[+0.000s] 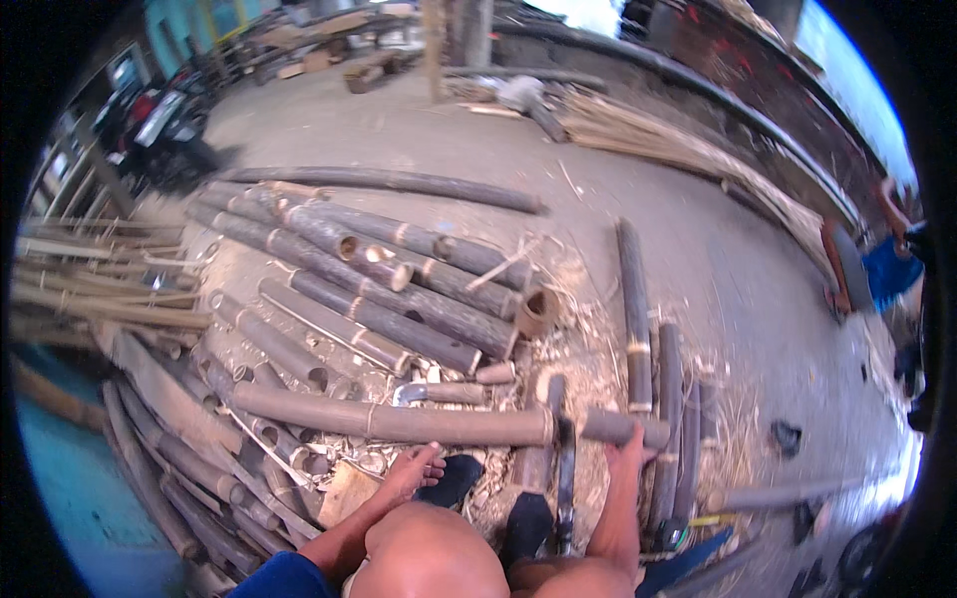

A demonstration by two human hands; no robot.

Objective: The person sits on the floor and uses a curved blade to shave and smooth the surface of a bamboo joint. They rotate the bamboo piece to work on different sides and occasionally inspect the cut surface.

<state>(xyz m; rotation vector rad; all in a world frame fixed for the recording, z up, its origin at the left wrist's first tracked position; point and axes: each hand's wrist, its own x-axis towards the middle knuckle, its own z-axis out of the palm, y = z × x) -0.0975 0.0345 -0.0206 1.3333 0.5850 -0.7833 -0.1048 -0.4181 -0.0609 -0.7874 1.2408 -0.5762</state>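
My right hand (628, 454) grips a short brown bamboo section (610, 427) from below, with the section lying crosswise over the ends of other poles. My left hand (413, 472) is beside my knee, fingers loosely bent and apart, with nothing visible in it. Just beyond it lies a long, thick bamboo pole (399, 420), running left to right; they look apart. Behind that pole is a tool with a pale curved head (409, 395) and a brown handle (457, 393). A long, narrow dark tool (565, 478) lies between my right foot and right forearm.
Bamboo poles (379, 299) with cut openings lie ahead; more poles (159, 458) are stacked at left. Shavings (588, 369) litter the ground. Upright-lying poles (638, 319) stretch away at right. A person in blue (890, 271) is at far right. A motorcycle (159, 130) stands far left.
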